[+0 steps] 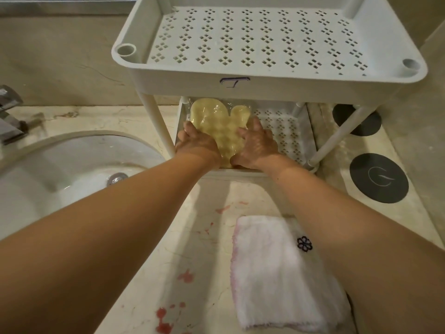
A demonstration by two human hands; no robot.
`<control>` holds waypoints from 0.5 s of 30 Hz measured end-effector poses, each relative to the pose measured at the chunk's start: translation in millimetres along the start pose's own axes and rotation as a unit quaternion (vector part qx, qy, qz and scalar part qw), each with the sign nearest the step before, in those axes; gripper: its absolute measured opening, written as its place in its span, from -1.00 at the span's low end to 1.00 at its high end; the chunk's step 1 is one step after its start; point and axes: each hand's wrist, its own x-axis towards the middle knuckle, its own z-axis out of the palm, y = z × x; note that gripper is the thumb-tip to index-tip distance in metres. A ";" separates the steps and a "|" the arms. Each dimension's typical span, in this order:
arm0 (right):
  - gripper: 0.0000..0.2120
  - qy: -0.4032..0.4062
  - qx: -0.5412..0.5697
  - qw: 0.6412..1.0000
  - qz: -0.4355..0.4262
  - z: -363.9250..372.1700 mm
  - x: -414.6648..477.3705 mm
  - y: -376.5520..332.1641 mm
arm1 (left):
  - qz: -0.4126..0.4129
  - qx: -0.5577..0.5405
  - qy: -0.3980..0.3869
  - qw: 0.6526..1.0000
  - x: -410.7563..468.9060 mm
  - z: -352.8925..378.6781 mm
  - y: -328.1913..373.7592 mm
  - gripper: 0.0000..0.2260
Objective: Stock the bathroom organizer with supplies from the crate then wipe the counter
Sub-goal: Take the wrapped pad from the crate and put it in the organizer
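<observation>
A white two-tier plastic organizer (240,85) stands on the marble counter (207,249); its perforated top shelf holds nothing. On the left part of the lower shelf (286,133) lies a pale yellow mitt-shaped scrubber in clear wrap (216,121). My left hand (196,143) holds its left edge and my right hand (256,143) its right edge, both reaching in under the top shelf. A folded white towel with pink trim (277,273) lies on the counter near me, partly under my right forearm. The crate is out of view.
A white sink basin (60,169) with a metal faucet (9,116) sits to the left. Red-pink stains (166,317) spot the counter in front. Two dark round coasters (379,178) lie right of the organizer, by the wall.
</observation>
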 end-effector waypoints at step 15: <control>-0.33 0.026 0.105 0.994 -0.012 -3.1 -6.3 -1.6 | 0.054 0.023 0.021 0.998 -1.2 4.1 -6.0 -0.32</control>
